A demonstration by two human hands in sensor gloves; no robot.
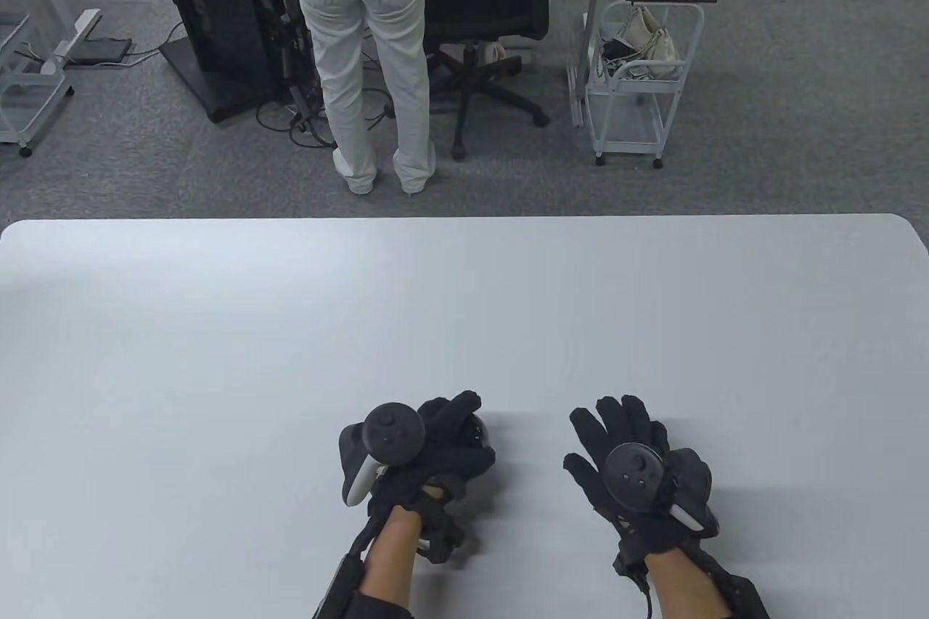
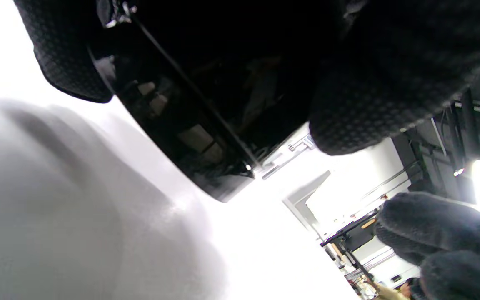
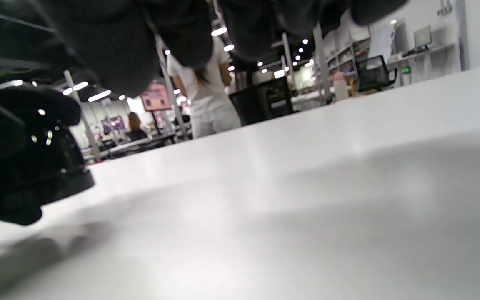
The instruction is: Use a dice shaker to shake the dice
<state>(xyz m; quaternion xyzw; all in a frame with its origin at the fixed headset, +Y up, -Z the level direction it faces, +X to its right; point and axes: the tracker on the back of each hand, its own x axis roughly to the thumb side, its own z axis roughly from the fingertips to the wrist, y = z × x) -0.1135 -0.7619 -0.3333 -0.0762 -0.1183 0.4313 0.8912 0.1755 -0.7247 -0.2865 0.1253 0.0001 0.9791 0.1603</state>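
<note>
My left hand (image 1: 435, 445) grips a black, round dice shaker (image 1: 480, 430) from above, near the table's front edge. In the left wrist view the shaker (image 2: 198, 125) fills the top under my gloved fingers (image 2: 361, 116), and pale dice (image 2: 196, 139) show dimly through its dark wall. In the right wrist view the shaker (image 3: 52, 175) is at the far left and seems to sit a little above the table. My right hand (image 1: 631, 445) is open with its fingers spread, palm down, empty, a hand's width to the right of the shaker.
The white table (image 1: 464, 314) stretches away beyond both hands. Past its far edge a person in light jeans (image 1: 370, 60) stands by an office chair (image 1: 486, 17), with a white cart (image 1: 639, 75) to the right.
</note>
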